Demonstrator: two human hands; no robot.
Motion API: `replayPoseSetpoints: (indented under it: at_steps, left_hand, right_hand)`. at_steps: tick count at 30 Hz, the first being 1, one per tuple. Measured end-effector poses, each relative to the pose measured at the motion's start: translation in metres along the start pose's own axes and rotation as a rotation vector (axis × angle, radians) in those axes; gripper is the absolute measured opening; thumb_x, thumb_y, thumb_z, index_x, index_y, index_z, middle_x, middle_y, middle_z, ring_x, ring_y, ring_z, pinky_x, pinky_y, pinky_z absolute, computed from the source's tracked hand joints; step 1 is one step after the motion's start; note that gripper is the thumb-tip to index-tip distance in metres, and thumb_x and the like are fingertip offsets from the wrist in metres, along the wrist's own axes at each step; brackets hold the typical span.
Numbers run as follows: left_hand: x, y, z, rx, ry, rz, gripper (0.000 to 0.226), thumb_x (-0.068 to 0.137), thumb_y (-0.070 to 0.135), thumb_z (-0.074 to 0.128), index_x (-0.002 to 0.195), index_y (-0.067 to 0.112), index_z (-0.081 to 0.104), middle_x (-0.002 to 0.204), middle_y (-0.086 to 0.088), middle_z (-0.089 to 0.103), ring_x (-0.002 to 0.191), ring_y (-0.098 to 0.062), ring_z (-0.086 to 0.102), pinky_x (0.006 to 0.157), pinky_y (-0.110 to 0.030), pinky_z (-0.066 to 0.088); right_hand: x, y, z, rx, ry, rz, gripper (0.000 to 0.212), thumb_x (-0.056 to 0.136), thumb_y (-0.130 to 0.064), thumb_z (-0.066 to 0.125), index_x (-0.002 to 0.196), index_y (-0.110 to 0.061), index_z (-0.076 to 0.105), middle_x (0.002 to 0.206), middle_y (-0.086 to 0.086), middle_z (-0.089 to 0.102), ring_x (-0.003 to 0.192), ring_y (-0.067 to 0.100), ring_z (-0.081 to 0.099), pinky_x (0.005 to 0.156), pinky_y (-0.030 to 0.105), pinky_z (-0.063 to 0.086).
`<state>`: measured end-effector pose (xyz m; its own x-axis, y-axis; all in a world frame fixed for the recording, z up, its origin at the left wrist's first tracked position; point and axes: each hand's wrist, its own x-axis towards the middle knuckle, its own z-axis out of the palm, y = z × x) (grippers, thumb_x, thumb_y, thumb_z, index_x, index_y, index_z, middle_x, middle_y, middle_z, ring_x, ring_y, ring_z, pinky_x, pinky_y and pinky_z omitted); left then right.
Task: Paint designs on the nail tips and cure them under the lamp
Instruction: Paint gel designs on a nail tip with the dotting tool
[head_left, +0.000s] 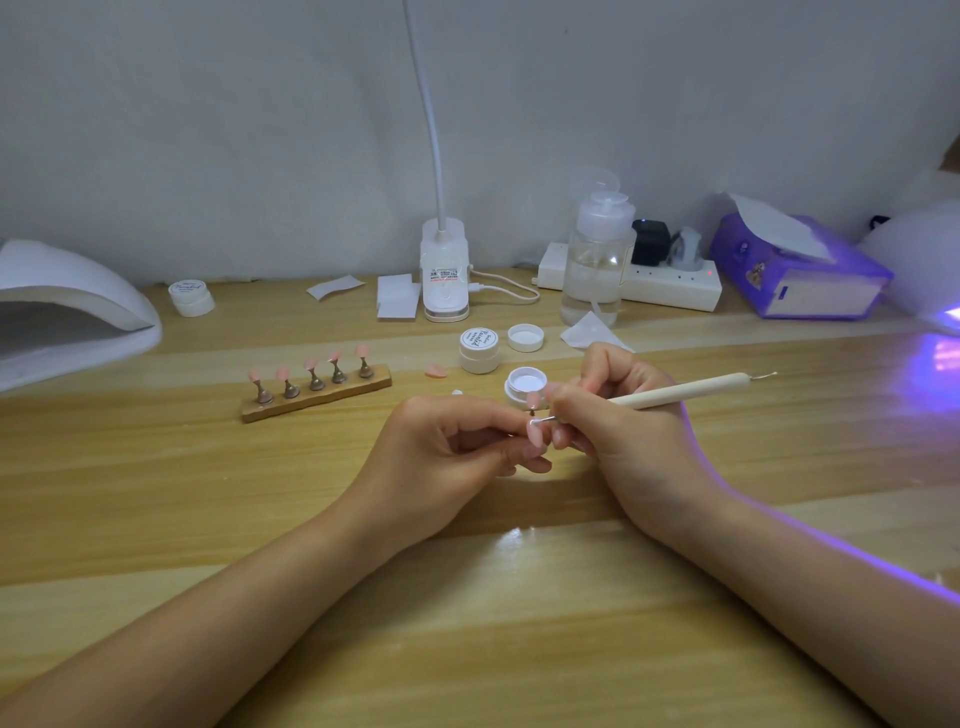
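Pink nail tip (533, 432) sits mid-table, pinched between the left hand's (452, 457) fingertips. Right hand (618, 431) grips a white dotting pen (680, 392); its metal point touches the tip's upper end, pen tail pointing to 2 o'clock. Both forearms rest on the wooden table (260, 519).

Just behind the hands at 12 o'clock: open white jar (525, 384), looks like white gel inside, hard to be sure. Closed jar (479, 349) and loose lid (525, 338) beyond it. Loose pink tip (436, 370) lies at 11. Wooden holder (317, 397) at 10 o'clock carries five pink tips on metal stands.

Far edge: white cure lamp (67, 312) at 9–10, another jar (191, 297), desk lamp base (444, 270) at 12, pump bottle (597, 249), power strip (670, 286), purple tissue box (800, 275) at 2. Second lamp (930, 265) at 3 throws violet light on the table.
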<state>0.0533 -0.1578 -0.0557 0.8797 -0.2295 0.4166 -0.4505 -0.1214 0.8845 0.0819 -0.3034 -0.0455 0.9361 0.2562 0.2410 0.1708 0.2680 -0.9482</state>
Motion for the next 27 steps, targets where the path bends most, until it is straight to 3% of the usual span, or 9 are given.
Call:
replayPoseSetpoints:
  at_steps: [12, 17, 21, 24, 27]
  left_hand:
    - [0.0001, -0.0006, -0.0004, 0.014, 0.000, 0.004, 0.019, 0.071, 0.011, 0.063, 0.088, 0.017, 0.068, 0.073, 0.012, 0.071, 0.070, -0.009, 0.070, 0.059, -0.015, 0.049]
    - [0.0001, -0.0008, 0.0000, -0.002, 0.003, 0.001, 0.017, 0.071, 0.013, 0.063, 0.086, 0.019, 0.067, 0.073, 0.013, 0.071, 0.069, -0.008, 0.070, 0.058, -0.015, 0.050]
    - [0.0001, -0.0015, -0.0002, -0.003, 0.006, 0.008, 0.016, 0.071, 0.012, 0.063, 0.084, 0.019, 0.068, 0.075, 0.011, 0.072, 0.069, -0.009, 0.070, 0.059, -0.016, 0.050]
    - [0.0003, -0.0021, -0.0003, 0.009, 0.000, 0.021, 0.017, 0.072, 0.012, 0.063, 0.086, 0.019, 0.067, 0.073, 0.012, 0.071, 0.070, -0.009, 0.070, 0.059, -0.015, 0.049]
    - [0.0005, -0.0027, -0.0002, 0.007, 0.010, 0.021, 0.020, 0.072, 0.011, 0.063, 0.090, 0.015, 0.068, 0.074, 0.009, 0.072, 0.070, -0.009, 0.070, 0.058, -0.014, 0.048]
  right_hand:
    - [0.0010, 0.0016, -0.0010, 0.013, -0.002, -0.005, 0.033, 0.066, -0.005, 0.058, 0.043, -0.024, 0.045, 0.056, 0.015, 0.058, 0.042, 0.010, 0.059, 0.043, 0.013, 0.041]
    - [0.0008, 0.0023, -0.0024, 0.000, -0.008, -0.010, 0.050, 0.076, 0.010, 0.057, 0.043, -0.024, 0.044, 0.053, 0.013, 0.057, 0.041, 0.009, 0.058, 0.043, 0.013, 0.042]
    - [0.0011, 0.0028, -0.0020, -0.013, -0.003, -0.005, 0.037, 0.069, -0.002, 0.059, 0.043, -0.024, 0.045, 0.054, 0.012, 0.058, 0.043, 0.010, 0.059, 0.044, 0.013, 0.042]
    - [0.0007, 0.0014, -0.0010, 0.011, 0.007, 0.004, 0.038, 0.069, -0.001, 0.059, 0.043, -0.024, 0.045, 0.057, 0.017, 0.057, 0.043, 0.011, 0.059, 0.044, 0.014, 0.042]
    - [0.0016, 0.0007, -0.0020, 0.072, 0.032, 0.031, 0.049, 0.076, 0.008, 0.060, 0.043, -0.024, 0.042, 0.046, 0.007, 0.052, 0.039, 0.010, 0.055, 0.043, 0.014, 0.042]
